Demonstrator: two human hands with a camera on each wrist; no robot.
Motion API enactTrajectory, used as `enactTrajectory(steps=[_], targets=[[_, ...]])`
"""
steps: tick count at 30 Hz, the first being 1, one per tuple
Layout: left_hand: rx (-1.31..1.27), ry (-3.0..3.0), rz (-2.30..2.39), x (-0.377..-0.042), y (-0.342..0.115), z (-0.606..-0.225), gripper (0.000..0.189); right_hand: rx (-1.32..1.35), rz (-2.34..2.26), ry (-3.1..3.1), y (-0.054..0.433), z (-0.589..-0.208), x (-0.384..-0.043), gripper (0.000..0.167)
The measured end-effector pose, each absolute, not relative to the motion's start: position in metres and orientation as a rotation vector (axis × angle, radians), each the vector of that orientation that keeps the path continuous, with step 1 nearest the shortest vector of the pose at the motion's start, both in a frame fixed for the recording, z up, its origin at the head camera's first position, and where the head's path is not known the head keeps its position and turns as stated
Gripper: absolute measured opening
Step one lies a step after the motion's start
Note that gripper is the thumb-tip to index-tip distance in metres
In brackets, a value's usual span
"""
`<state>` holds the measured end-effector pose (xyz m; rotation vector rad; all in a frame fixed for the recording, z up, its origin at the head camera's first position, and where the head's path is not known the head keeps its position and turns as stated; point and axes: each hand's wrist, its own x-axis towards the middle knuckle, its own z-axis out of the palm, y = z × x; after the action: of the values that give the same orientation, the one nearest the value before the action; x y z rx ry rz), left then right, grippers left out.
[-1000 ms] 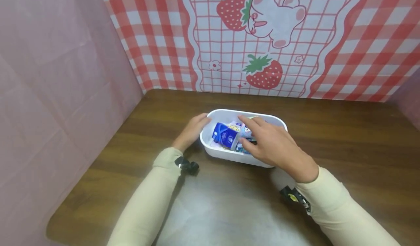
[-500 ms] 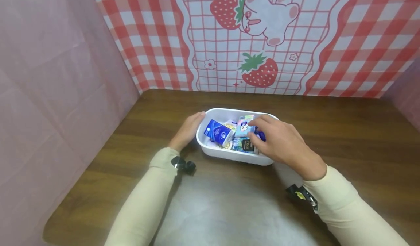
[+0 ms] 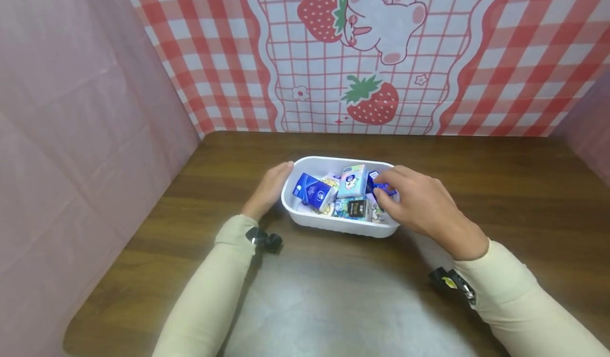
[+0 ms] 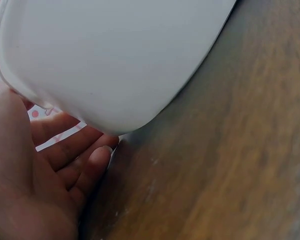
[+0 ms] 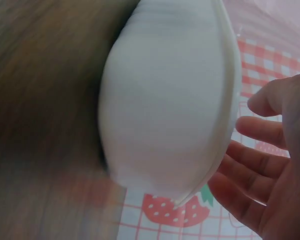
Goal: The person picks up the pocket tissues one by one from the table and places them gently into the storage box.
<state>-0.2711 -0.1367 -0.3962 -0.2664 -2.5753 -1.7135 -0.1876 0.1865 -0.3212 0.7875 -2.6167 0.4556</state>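
Note:
A white oval-ended basket (image 3: 335, 225) sits on the table, holding several small soft packs that look like pocket tissues. On the left is a dark blue pack (image 3: 312, 192); right of it a pastel pack with a cartoon print (image 3: 353, 181) lies on top. A floral pack with a black label (image 3: 344, 208) rests near the front wall, and another blue pack (image 3: 383, 186) is partly covered by fingers. My left hand (image 3: 269, 188) touches the outside of the basket's left end. Over the right end hovers my right hand (image 3: 421, 201), thumb and forefinger spread, gripping nothing.
The brown wooden table (image 3: 305, 293) stretches round the basket on all sides. Behind it hangs a red-checked cloth (image 3: 214, 55) with strawberry prints. A pale pink curtain (image 3: 71, 134) runs along the left. Each wrist carries a small black camera (image 3: 263, 239).
My right hand has moved right, from above the basket's middle to its right end, uncovering the pastel and floral packs. My left hand has stayed at the left end. The view has shifted slightly.

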Motion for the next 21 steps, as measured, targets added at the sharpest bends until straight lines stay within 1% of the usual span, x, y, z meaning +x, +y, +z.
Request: enactTrajectory(steps=[4, 11, 21], targets=[[-0.254, -2.599, -1.681, -0.272, -0.137, -0.398, 0.048, 0.751, 0.443, -2.626, 0.194, -0.323, -0.186, 0.026], [-0.253, -2.591, -1.659, -0.271, -0.142, -0.39, 0.047, 0.716, 0.457, -2.57, 0.202, -0.321, -0.19, 0.021], [-0.23, -2.52, -1.733, -0.273, -0.146, -0.384, 0.041, 0.597, 0.518, -2.628, 0.212, -0.321, -0.196, 0.024]])
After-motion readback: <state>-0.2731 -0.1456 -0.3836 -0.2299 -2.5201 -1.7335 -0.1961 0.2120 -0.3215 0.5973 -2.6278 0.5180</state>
